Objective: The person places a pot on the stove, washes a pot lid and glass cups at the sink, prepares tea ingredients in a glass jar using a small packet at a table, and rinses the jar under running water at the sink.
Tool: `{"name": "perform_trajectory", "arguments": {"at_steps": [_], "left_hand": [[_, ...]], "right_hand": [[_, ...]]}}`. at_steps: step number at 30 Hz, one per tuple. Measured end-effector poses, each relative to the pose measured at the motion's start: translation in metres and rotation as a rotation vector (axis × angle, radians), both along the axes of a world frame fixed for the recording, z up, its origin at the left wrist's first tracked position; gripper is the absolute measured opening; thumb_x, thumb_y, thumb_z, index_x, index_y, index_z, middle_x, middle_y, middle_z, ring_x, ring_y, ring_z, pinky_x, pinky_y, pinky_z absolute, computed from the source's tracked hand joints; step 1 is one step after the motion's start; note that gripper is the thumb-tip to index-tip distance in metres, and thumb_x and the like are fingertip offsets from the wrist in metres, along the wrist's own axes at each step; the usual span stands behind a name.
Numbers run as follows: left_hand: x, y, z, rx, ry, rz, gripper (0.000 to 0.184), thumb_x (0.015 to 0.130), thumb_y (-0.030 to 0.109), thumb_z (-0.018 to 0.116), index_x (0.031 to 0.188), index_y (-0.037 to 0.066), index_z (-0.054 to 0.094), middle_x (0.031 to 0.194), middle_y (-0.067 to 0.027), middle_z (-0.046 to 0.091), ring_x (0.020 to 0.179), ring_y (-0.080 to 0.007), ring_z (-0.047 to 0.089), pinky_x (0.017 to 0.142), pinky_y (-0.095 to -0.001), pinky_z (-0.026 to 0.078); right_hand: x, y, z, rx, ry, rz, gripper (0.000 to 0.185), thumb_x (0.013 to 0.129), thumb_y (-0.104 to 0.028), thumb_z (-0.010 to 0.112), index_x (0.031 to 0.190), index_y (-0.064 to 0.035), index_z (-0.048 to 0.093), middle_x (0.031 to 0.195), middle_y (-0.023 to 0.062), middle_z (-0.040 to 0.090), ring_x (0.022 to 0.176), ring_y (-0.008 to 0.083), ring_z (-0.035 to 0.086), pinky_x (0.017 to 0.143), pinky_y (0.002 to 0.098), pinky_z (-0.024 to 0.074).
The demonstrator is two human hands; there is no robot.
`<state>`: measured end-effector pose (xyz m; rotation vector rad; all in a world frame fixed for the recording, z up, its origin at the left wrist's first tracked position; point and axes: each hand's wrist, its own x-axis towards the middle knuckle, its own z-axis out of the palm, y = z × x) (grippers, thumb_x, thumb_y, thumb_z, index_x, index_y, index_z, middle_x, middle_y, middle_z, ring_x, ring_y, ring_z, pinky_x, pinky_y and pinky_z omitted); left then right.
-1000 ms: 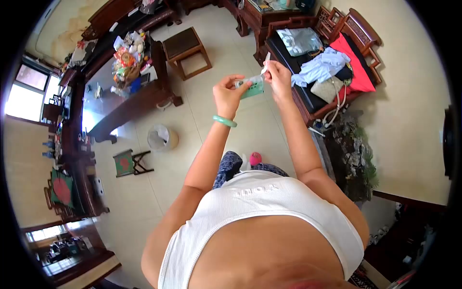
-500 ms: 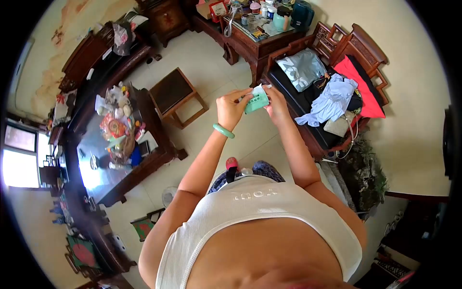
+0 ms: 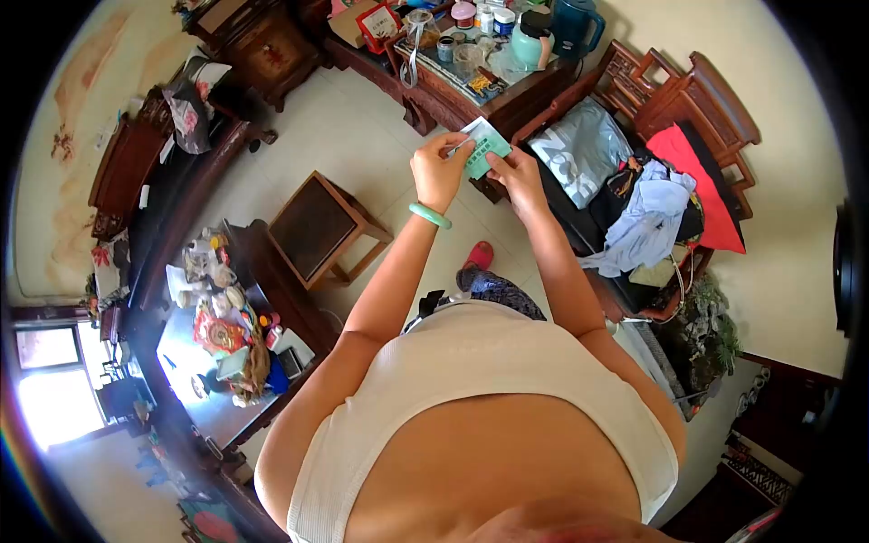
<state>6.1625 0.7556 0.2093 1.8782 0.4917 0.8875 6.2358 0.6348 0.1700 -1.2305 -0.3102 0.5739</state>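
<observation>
A small flat green packet with dark printed characters and a whitish upper edge is held up between both hands, in front of my body. My left hand, with a green bangle at the wrist, pinches the packet's left edge. On the other side, my right hand grips the lower right edge, thumb lying on the printed face. What is inside the packet cannot be seen.
Ahead stands a side table with jars, a mint-green flask and a dark blue jug. A wooden armchair at right holds clothes and bags. At left are a stool and a cluttered low table.
My view has moved forward, so the side table and armchair look closer. Both hands still hold the packet, now tilted so that more of its printed face and whitish edge shows.
</observation>
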Motion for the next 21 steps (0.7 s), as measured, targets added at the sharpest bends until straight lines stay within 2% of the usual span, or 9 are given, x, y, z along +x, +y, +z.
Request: {"name": "perform_trajectory", "arguments": {"at_steps": [1,2,6,7,9,14,17,19,21], "left_hand": [[0.016,0.012,0.0,0.101,-0.05,0.011,0.019,0.072,0.015,0.073,0.084,0.001,0.069,0.076,-0.0084,0.065,0.062,-0.0135,0.058,0.057,-0.0272,0.046],[0.03,0.023,0.002,0.166,0.076,0.038,0.016,0.071,0.014,0.073,0.08,0.002,0.068,0.079,-0.009,0.064,0.068,-0.0199,0.06,0.062,-0.031,0.047],[0.089,0.072,-0.001,0.389,0.216,-0.026,0.012,0.073,0.017,0.069,0.078,0.006,0.068,0.074,-0.0103,0.063,0.065,-0.0244,0.061,0.06,-0.0318,0.047],[0.101,0.081,-0.003,0.383,0.225,-0.032,0.012,0.073,0.017,0.069,0.078,0.006,0.068,0.074,-0.0103,0.063,0.065,-0.0244,0.061,0.06,-0.0318,0.047],[0.125,0.1,-0.008,0.051,0.214,-0.116,0.015,0.077,0.017,0.064,0.079,0.003,0.068,0.07,-0.0112,0.064,0.063,-0.0256,0.062,0.058,-0.0309,0.047],[0.179,0.152,-0.026,-0.152,0.265,-0.267,0.019,0.076,0.02,0.065,0.082,0.002,0.069,0.067,-0.0093,0.066,0.061,-0.012,0.062,0.058,-0.0264,0.047],[0.209,0.18,-0.032,-0.128,0.357,-0.349,0.019,0.077,0.019,0.065,0.081,0.002,0.069,0.066,-0.0076,0.066,0.059,-0.0117,0.062,0.057,-0.0256,0.047],[0.23,0.2,-0.041,-0.118,0.335,-0.361,0.019,0.077,0.019,0.066,0.081,0.001,0.069,0.066,-0.006,0.066,0.058,-0.0109,0.062,0.057,-0.0247,0.047],[0.249,0.218,-0.042,-0.211,0.344,-0.419,0.018,0.077,0.018,0.066,0.081,0.001,0.07,0.066,-0.0055,0.066,0.059,-0.0101,0.062,0.057,-0.0241,0.047]], "right_hand": [[0.017,0.012,0.0,0.002,0.01,-0.004,0.02,0.083,-0.014,0.065,0.098,-0.0006,0.061,0.08,0.0012,0.062,0.065,0.0066,0.054,0.058,0.02,0.0421],[0.034,0.021,0.002,0.003,-0.039,-0.011,0.019,0.082,-0.013,0.066,0.097,-0.0006,0.061,0.08,0.0018,0.063,0.065,0.0065,0.055,0.057,0.0204,0.0427],[0.096,0.057,0.001,-0.047,-0.15,-0.066,0.019,0.079,-0.007,0.068,0.095,0.002,0.062,0.079,0.0046,0.065,0.066,0.0068,0.057,0.055,0.021,0.0447],[0.11,0.064,-0.001,-0.066,-0.204,-0.084,0.019,0.079,-0.006,0.068,0.094,0.0032,0.062,0.078,0.0049,0.065,0.065,0.007,0.057,0.055,0.021,0.0449],[0.136,0.078,-0.011,-0.078,-0.24,-0.099,0.019,0.078,-0.003,0.067,0.095,0.0047,0.062,0.075,0.0055,0.065,0.065,0.0071,0.057,0.056,0.0206,0.0445],[0.182,0.107,-0.017,-0.146,-0.207,-0.091,0.018,0.08,-0.004,0.066,0.096,0.0045,0.061,0.08,0.0066,0.065,0.068,0.0086,0.059,0.062,0.0221,0.0485],[0.208,0.129,-0.031,-0.215,-0.227,-0.091,0.018,0.082,-0.005,0.065,0.096,0.0038,0.061,0.083,0.0063,0.065,0.072,0.0098,0.06,0.065,0.0233,0.0509],[0.221,0.145,-0.031,-0.151,-0.152,-0.116,0.017,0.079,-0.004,0.067,0.093,0.0032,0.062,0.076,0.004,0.063,0.064,0.0073,0.057,0.059,0.0203,0.0472],[0.232,0.162,-0.031,-0.13,-0.111,-0.133,0.017,0.079,-0.004,0.067,0.094,0.0025,0.062,0.075,0.0034,0.062,0.064,0.0075,0.057,0.06,0.0205,0.0476]]}}
